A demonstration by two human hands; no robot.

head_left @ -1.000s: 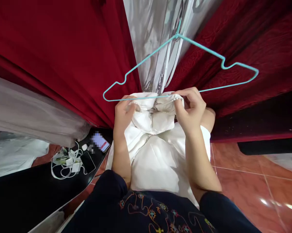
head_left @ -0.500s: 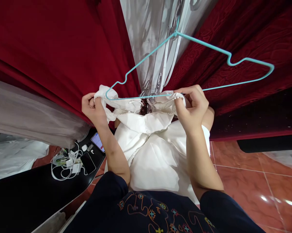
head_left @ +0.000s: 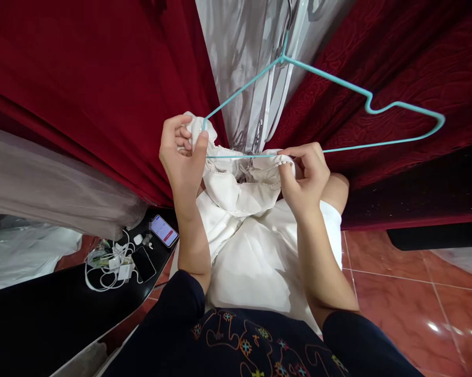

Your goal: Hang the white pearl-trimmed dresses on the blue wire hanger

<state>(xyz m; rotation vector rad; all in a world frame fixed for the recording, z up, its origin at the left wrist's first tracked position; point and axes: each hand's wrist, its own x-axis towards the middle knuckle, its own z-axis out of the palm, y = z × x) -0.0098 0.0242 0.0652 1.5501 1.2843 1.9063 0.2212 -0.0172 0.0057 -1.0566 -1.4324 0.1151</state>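
Note:
A white dress (head_left: 255, 256) with beaded trim lies over my lap, its top raised between my hands. My left hand (head_left: 184, 152) grips the dress's left strap at the notch of a light blue hanger (head_left: 326, 76), covering the hanger's left end. With thumb and fingers, my right hand (head_left: 306, 175) pinches the beaded right edge of the dress beside the hanger's bottom bar. The hanger's right end sticks out bare beyond my right hand. Its top meets a dark hook in front of the white fabric.
Red curtains (head_left: 102, 73) and sheer white fabric (head_left: 239, 63) hang ahead. At the left, a black table (head_left: 63, 319) bears a lit phone (head_left: 164, 231), a dark phone (head_left: 144, 263) and tangled white cables (head_left: 102, 283). Reddish floor tiles (head_left: 401, 293) show at the right.
My left hand has moved right and up, bringing the left strap over the hanger's left end, which is now covered. My right hand has shifted slightly left, still pinching the dress.

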